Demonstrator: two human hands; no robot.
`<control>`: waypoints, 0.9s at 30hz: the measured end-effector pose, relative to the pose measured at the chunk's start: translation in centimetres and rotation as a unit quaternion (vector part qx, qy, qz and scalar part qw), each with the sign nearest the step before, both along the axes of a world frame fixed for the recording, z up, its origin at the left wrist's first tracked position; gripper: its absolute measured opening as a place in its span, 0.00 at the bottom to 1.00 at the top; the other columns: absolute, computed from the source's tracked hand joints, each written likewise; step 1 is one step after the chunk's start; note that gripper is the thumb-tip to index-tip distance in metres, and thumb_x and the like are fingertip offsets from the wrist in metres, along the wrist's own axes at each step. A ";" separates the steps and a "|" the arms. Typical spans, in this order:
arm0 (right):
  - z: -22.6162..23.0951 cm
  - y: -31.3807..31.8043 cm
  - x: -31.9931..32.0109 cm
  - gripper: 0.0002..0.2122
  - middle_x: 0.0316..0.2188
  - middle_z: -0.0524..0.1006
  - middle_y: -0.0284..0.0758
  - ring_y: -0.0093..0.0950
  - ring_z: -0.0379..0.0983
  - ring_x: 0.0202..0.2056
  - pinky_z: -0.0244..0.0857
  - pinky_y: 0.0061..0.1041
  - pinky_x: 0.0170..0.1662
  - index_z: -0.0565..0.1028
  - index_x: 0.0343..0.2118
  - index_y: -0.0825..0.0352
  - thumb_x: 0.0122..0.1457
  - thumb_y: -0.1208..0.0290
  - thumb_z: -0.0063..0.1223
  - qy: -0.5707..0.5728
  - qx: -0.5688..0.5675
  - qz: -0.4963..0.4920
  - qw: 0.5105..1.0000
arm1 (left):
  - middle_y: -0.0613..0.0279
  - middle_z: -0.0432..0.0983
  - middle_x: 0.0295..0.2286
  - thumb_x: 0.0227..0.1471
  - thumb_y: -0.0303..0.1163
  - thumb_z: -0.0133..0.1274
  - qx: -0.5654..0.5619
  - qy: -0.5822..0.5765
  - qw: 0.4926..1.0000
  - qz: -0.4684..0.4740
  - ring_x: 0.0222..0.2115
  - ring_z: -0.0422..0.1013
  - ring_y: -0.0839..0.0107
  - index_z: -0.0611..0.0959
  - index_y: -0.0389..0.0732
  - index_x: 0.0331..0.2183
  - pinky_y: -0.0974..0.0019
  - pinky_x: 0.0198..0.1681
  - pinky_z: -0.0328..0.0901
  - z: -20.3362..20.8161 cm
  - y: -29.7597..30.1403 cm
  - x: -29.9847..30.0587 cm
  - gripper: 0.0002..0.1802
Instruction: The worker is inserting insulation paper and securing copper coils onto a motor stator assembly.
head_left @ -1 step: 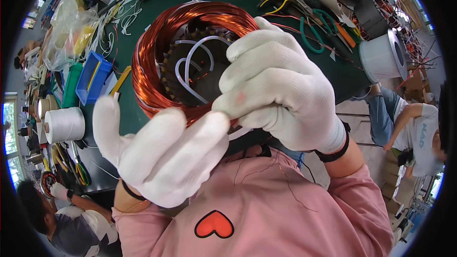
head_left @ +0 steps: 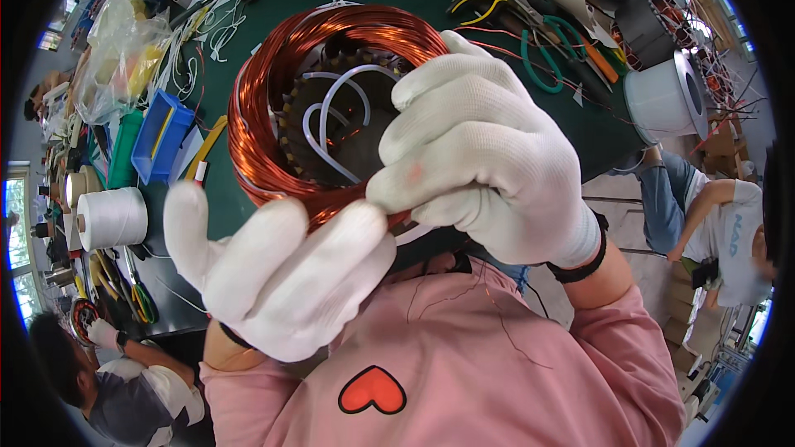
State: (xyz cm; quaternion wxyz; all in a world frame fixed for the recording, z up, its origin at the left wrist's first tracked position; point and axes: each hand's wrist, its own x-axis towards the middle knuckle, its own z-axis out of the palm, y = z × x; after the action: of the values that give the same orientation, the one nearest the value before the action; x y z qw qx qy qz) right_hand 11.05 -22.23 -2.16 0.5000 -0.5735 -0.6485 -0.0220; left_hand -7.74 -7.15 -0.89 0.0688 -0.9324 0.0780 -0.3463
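Note:
A ring-shaped stator with thick copper windings (head_left: pixel 257 132) stands in front of me, and clear-white tubing (head_left: pixel 325 116) loops inside its dark core. At its near right rim is my right hand (head_left: pixel 489 149), in a white knitted glove, fingers curled and thumb pressed against them. My left hand (head_left: pixel 286 273), gloved too, is at the near rim with one finger raised away. Its other fingers are bent together, their tips meeting the right hand's. Whatever lies between the fingertips is hidden. Thin dark wires (head_left: pixel 497 314) trail over my pink shirt below.
Pliers and scissors (head_left: pixel 542 54) lie at the back right, beside a white spool (head_left: pixel 662 99). On the left are a blue bin (head_left: pixel 163 136), a thread reel (head_left: pixel 113 218) and plastic bags (head_left: pixel 124 50). One person (head_left: pixel 124 389) works at lower left; another (head_left: pixel 720 223) is at right.
My left hand has dropped very slightly, its raised finger now a little lower. The right hand and the stator have barely shifted.

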 end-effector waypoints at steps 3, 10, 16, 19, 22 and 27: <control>0.1 0.1 0.0 0.06 0.35 0.81 0.28 0.34 0.76 0.43 0.59 0.43 0.63 0.83 0.34 0.57 0.54 0.65 0.66 -0.004 0.002 -0.008 1.000 | 0.78 0.70 0.33 0.37 0.39 0.65 -0.036 -0.149 0.988 -0.021 0.38 0.65 0.66 0.85 0.64 0.25 0.35 0.66 0.57 -3.6 0.4 1.2 0.07; -0.2 0.3 -0.1 0.06 0.34 0.80 0.27 0.33 0.75 0.44 0.57 0.43 0.64 0.84 0.34 0.56 0.57 0.62 0.64 -0.013 0.010 -0.024 1.000 | 0.74 0.67 0.30 0.47 0.41 0.61 0.050 -0.237 0.970 -0.025 0.30 0.65 0.75 0.82 0.53 0.30 0.37 0.65 0.58 -4.9 0.8 1.1 0.08; 0.1 -0.2 0.3 0.07 0.35 0.79 0.28 0.34 0.74 0.45 0.59 0.43 0.63 0.84 0.33 0.57 0.59 0.60 0.62 -0.030 -0.021 -0.024 0.999 | 0.51 0.75 0.46 0.42 0.44 0.70 -0.071 -0.035 0.996 -0.046 0.45 0.73 0.49 0.82 0.39 0.30 0.31 0.62 0.55 -1.2 1.1 0.0 0.20; 0.2 -0.2 0.2 0.08 0.34 0.79 0.28 0.34 0.74 0.43 0.61 0.43 0.62 0.85 0.32 0.56 0.59 0.58 0.63 -0.050 -0.012 -0.027 0.998 | 0.45 0.75 0.49 0.48 0.70 0.59 -0.171 0.013 0.984 -0.041 0.49 0.73 0.46 0.75 0.37 0.53 0.37 0.62 0.56 -1.4 3.2 0.8 0.48; 0.0 0.1 0.0 0.08 0.34 0.79 0.28 0.34 0.74 0.44 0.62 0.44 0.62 0.85 0.32 0.56 0.57 0.58 0.63 -0.040 -0.002 -0.024 0.999 | 0.50 0.78 0.46 0.51 0.69 0.56 -0.167 0.039 0.980 -0.103 0.48 0.74 0.47 0.79 0.38 0.46 0.35 0.61 0.57 -1.2 3.5 1.8 0.42; 0.1 -0.1 0.0 0.08 0.34 0.79 0.28 0.34 0.73 0.44 0.62 0.45 0.62 0.84 0.31 0.56 0.58 0.58 0.63 -0.035 -0.017 -0.035 0.999 | 0.51 0.78 0.41 0.47 0.53 0.69 -0.216 0.020 0.969 -0.115 0.42 0.74 0.49 0.79 0.37 0.43 0.37 0.62 0.57 -1.1 2.4 2.4 0.32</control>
State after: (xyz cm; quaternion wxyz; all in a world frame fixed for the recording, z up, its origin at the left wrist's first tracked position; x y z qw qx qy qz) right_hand 11.01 -22.34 -2.05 0.4662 -0.6030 -0.6455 -0.0487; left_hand -5.39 -4.72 -1.95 -0.1764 -0.9166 0.1098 -0.3417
